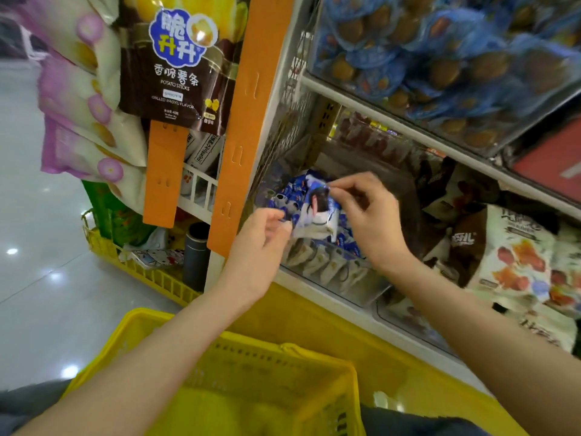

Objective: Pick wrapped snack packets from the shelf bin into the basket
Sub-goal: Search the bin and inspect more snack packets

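Observation:
A clear shelf bin (361, 294) holds several small blue-and-white wrapped snack packets (289, 191). Above the bin, both hands hold one larger white-and-blue packet (319, 215) with a dark-haired figure printed on it. My right hand (367, 215) pinches its top edge between thumb and forefinger. My left hand (264, 243) pinches its lower left corner. The yellow plastic basket (251, 372) sits below my forearms, near the bottom of the view, and looks empty where its inside shows.
An orange hanging strip (239, 130) with a brown potato-stick bag (176, 64) stands left of the bin. Blue packets (424, 58) fill the upper shelf bin. Brown and white snack bags (503, 253) lie to the right. Another yellow basket (138, 269) stands on the floor at left.

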Available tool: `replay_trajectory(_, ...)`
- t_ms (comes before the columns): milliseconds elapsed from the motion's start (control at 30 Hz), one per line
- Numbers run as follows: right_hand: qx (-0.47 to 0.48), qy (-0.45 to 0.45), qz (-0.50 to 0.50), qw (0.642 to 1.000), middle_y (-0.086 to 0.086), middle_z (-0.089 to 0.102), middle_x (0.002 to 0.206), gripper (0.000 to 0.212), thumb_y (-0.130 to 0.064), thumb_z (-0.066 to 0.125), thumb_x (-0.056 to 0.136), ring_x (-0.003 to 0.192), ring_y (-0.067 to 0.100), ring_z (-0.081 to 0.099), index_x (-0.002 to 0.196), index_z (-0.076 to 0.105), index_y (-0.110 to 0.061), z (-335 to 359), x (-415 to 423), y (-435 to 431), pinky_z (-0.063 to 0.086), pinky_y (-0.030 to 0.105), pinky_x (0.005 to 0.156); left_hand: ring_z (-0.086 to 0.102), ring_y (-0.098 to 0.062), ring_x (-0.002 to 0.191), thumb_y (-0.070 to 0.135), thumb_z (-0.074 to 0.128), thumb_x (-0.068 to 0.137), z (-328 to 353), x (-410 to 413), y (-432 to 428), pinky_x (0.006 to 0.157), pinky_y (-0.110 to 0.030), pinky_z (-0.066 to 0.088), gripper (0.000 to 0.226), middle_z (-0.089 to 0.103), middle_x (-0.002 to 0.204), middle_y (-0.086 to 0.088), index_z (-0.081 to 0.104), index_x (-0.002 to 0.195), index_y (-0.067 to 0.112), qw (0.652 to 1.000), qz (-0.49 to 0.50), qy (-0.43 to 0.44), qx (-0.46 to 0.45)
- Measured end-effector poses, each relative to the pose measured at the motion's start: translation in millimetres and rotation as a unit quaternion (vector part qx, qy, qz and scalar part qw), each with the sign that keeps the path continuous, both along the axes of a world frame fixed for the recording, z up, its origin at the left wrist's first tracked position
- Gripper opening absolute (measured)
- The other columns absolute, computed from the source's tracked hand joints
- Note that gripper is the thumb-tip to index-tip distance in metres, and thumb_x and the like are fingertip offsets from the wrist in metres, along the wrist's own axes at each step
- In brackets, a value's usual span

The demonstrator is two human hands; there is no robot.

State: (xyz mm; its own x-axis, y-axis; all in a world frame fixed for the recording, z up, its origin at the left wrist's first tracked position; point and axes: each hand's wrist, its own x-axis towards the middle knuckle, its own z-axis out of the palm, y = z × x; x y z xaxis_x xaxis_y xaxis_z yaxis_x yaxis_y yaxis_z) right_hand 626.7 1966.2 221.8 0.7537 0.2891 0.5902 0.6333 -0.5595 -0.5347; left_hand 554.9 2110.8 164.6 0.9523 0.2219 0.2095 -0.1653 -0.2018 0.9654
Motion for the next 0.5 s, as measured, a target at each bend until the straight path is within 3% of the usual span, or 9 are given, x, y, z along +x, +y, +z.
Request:
replay_trajectory(100, 0.038, 0.08, 0.063, 0.994, -0.011, 0.058, 0.084, 0.01, -0.009, 0.06, 0.087, 0.074, -0.002, 0.055, 0.087, 0.063, -0.018, -22, -38, 1, 0.043, 0.011, 0.067, 0.057, -0.009, 0.093, 0.034, 0.046, 0.093, -4, -15, 2, 0.085, -0.031, 0.05, 0.017, 0.057, 0.1, 0.008, 0.055, 0.104, 0.023, 0.975, -0.076, 0.125, -0.168)
replay_trajectory(167, 0.079, 0.154, 0.085, 0.981, -0.01, 0.061, 0.086, 0.014, -0.005, 0.06, 0.086, 0.075, -0.005, 0.057, 0.086, 0.063, -0.019, -38, -54, 2, 0.045, 0.01, 0.069, 0.061, -0.02, 0.096, 0.027, 0.048, 0.094, -10, -26, 4, 0.075, -0.031, 0.057, 0.017, 0.058, 0.102, -0.005, 0.06, 0.103, 0.018, 0.961, -0.125, 0.16, -0.188)
replay_trajectory(267, 0.125, 0.262, 0.091, 0.953, -0.007, 0.063, 0.096, 0.016, -0.008, 0.057, 0.089, 0.087, 0.001, 0.061, 0.097, 0.06, -0.022, -61, -67, 3, 0.053, 0.019, 0.078, 0.061, -0.012, 0.092, 0.021, 0.047, 0.095, -23, -37, 11, 0.069, -0.027, 0.058, 0.013, 0.06, 0.1, -0.002, 0.058, 0.103, 0.019, 0.97, -0.137, 0.159, -0.123)
replay_trajectory(367, 0.161, 0.38, 0.084, 0.907, 0.005, 0.065, 0.105, 0.018, -0.017, 0.053, 0.091, 0.089, 0.008, 0.062, 0.108, 0.059, -0.016, -79, -74, 3, 0.056, 0.023, 0.077, 0.058, -0.009, 0.088, 0.019, 0.045, 0.096, -37, -39, 14, 0.07, -0.026, 0.056, 0.011, 0.057, 0.099, 0.001, 0.052, 0.104, 0.02, 0.976, -0.133, 0.172, -0.031)
replay_trajectory(500, 0.194, 0.469, 0.07, 0.859, 0.011, 0.07, 0.101, 0.015, -0.02, 0.057, 0.09, 0.087, 0.012, 0.064, 0.098, 0.067, -0.013, -93, -80, 3, 0.054, 0.029, 0.082, 0.056, -0.009, 0.086, 0.02, 0.045, 0.096, -57, -37, 13, 0.069, -0.024, 0.052, 0.01, 0.054, 0.096, 0.003, 0.048, 0.105, 0.024, 0.973, -0.124, 0.195, 0.024)
